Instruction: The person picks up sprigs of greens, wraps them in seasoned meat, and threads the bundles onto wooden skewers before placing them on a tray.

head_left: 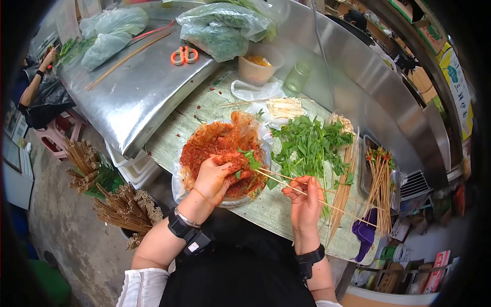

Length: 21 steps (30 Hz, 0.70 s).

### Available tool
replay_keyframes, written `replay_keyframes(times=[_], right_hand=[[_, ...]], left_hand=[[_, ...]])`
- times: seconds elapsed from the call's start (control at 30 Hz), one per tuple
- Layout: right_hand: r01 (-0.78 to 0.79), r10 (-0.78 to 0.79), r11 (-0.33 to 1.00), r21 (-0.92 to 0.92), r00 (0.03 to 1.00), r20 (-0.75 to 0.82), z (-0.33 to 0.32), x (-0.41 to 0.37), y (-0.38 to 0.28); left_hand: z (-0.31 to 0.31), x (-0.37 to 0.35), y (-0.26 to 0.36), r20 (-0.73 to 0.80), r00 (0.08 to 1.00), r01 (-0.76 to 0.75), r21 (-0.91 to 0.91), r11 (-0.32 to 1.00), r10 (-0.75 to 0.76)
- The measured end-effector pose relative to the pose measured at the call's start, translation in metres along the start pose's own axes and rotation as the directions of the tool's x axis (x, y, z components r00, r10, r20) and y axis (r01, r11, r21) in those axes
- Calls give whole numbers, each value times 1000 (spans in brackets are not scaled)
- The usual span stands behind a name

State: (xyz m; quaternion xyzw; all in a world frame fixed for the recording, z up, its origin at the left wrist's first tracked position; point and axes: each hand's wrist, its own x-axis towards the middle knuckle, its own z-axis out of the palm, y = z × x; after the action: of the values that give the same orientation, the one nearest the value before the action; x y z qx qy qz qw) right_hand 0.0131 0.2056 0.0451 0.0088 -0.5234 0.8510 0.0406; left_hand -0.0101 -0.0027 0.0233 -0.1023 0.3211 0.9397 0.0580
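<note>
My left hand point(217, 176) is over a plastic-lined bowl point(263, 148) filled with a red, chili-coated mixture point(204, 140). Its sauce-stained fingers are closed on a red-coated piece of food point(228, 159) at the tips of two bamboo skewers. A green leaf point(251, 159) sits at that end of the skewers. My right hand point(305, 199) pinches the bamboo skewers point(284, 182), whose back ends stretch to the lower right. Beyond it lies a pile of leafy greens point(307, 140).
Right of the greens are loose bamboo skewers point(342, 189), a metal tray point(369, 148) with loaded skewers point(379, 171), and a purple cloth-like item point(364, 233). Enoki mushrooms point(285, 108), a tub point(260, 64) and a glass jar point(297, 77) stand behind. Scissors point(184, 56) rest on the steel counter point(120, 102).
</note>
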Motion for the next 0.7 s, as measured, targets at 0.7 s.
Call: replay_keyframes(times=[0.7], right_hand=[[187,-190,981,-60,981,-45,25,-11,13]], left_hand=[[-1,0,-11,-39,982,-183,66,981,186]])
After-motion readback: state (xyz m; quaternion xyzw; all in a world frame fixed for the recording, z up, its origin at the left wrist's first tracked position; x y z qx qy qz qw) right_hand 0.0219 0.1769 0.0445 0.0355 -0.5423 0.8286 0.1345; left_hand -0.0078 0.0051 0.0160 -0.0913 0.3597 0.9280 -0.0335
